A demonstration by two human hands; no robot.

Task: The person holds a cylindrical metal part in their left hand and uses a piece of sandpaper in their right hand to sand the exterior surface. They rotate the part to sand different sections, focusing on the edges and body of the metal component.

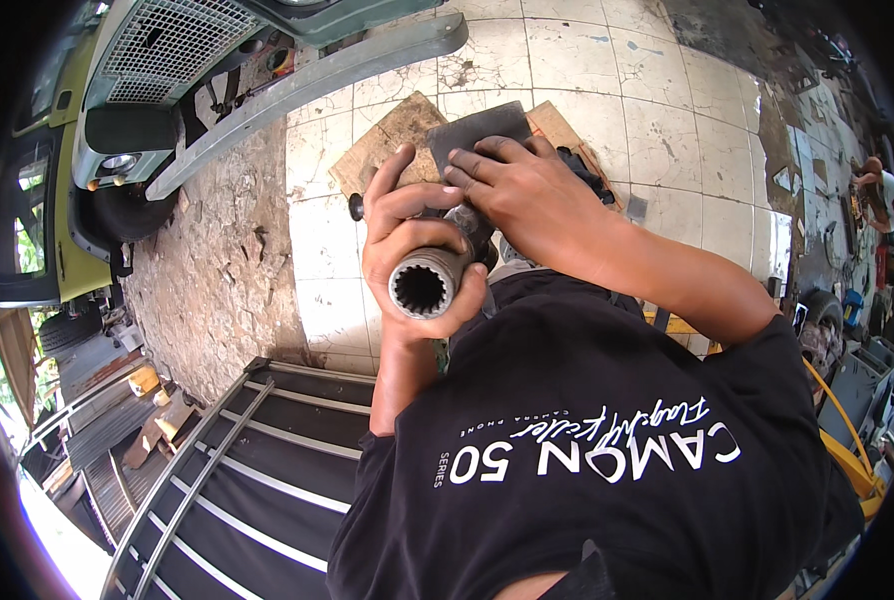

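A grey metal tube with internal splines (pixel 422 284) points its toothed open end up toward me. My left hand (pixel 397 225) is closed around it, thumb on the near side and fingers over the top. Beyond the tube, my right hand (pixel 527 195) is bent over a thin dark grey sheet (pixel 482 125), its fingertips beside the far part of the tube. The sheet looks stiff and flat, and its lower part is hidden under the fingers. Where the right thumb is cannot be seen.
Brown cardboard (pixel 392 140) lies on the cracked tile floor (pixel 577 60). A vehicle with a grey bumper (pixel 317 90) stands at the upper left. Black slatted metal framework (pixel 287 440) is at the lower left. Another person (pixel 882 195) is at the far right, among workshop clutter.
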